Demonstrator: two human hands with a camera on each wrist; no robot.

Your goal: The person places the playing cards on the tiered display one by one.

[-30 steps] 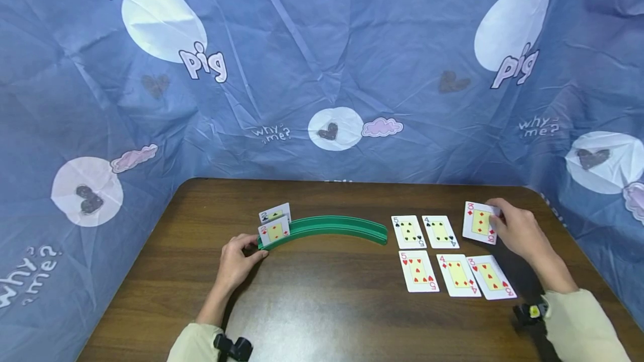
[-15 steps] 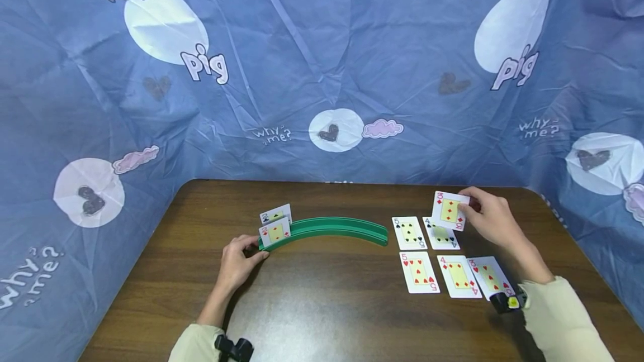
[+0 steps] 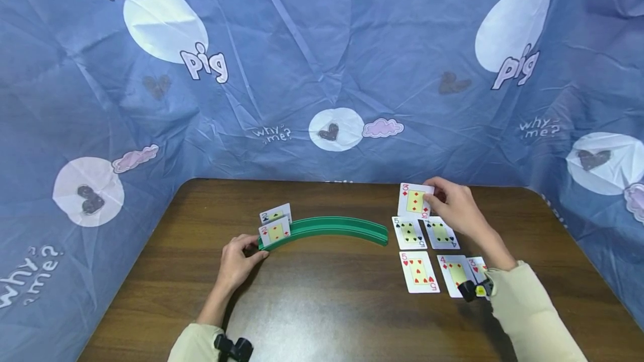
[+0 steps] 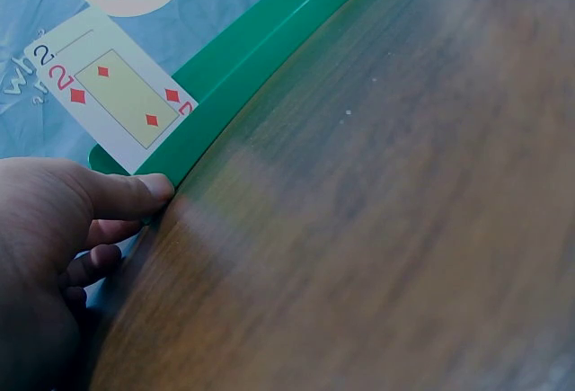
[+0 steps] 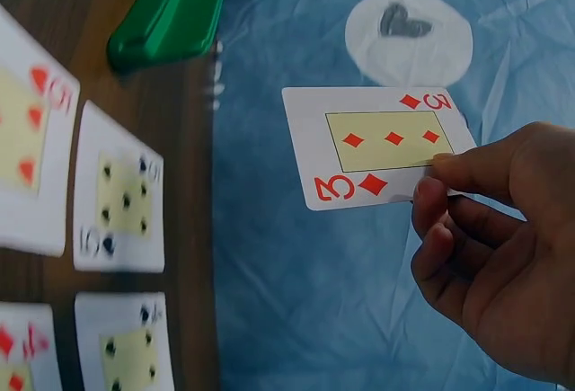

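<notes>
My right hand [image 3: 455,205] pinches a three of diamonds playing card [image 3: 415,200] between thumb and fingers, held up above the far right part of the table. In the right wrist view this card [image 5: 382,144] is face up, tilted against the blue cloth. My left hand [image 3: 238,261] grips the left end of a curved green card holder [image 3: 337,225], its thumb on the front edge in the left wrist view. Two cards stand in that end of the holder: a two of diamonds [image 3: 275,232] in front and a black two [image 3: 275,213] behind.
Face up on the right of the wooden table [image 3: 322,306] lie a five of spades [image 3: 410,233], a four of spades [image 3: 441,233], a five of hearts [image 3: 419,272] and a four of diamonds [image 3: 454,275]. The right sleeve partly covers a three of hearts [image 3: 476,264]. Blue printed cloth [image 3: 322,71] hangs behind.
My right hand has lifted the three of diamonds from the table's right side and carried it left, past the four of spades to behind the five of spades. My left hand has stayed put.
</notes>
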